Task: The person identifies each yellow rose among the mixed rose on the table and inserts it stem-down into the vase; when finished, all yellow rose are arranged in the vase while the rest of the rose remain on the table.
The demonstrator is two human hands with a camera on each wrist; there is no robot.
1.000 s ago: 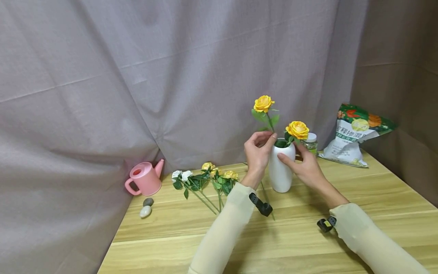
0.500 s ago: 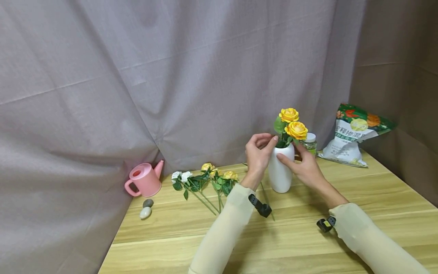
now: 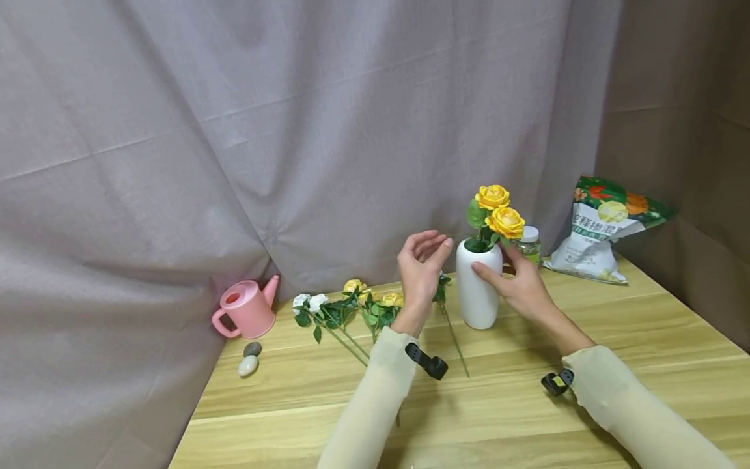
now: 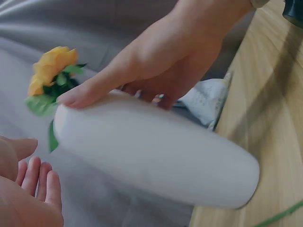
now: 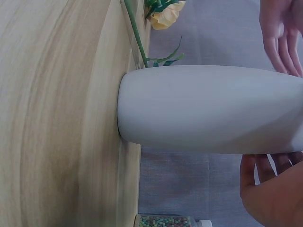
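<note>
A white vase (image 3: 479, 293) stands upright on the wooden table, with two yellow roses (image 3: 505, 222) in its mouth. My right hand (image 3: 524, 286) grips the vase near the top, thumb across its front and fingers on the far side. Just left of the vase, my left hand (image 3: 420, 277) is apart from it, fingers loosely bent and holding nothing. In the left wrist view a gap separates that hand (image 4: 28, 189) from the rim. A loose flower stem (image 3: 454, 339) lies on the table between my left arm and the vase; its head is mostly hidden.
Left of my hands lie white roses (image 3: 318, 301) and yellow roses (image 3: 391, 299). Farther left are a pink watering can (image 3: 249, 309) and two stones (image 3: 249, 365). Behind the vase stands a lidded jar (image 3: 529, 246), beside a printed bag (image 3: 597, 241). A grey curtain (image 3: 351, 143) hangs behind the table.
The second yellow rose went down into the vase beside the first. My left hand then let go of it and moved left. My right hand has stayed on the vase.
</note>
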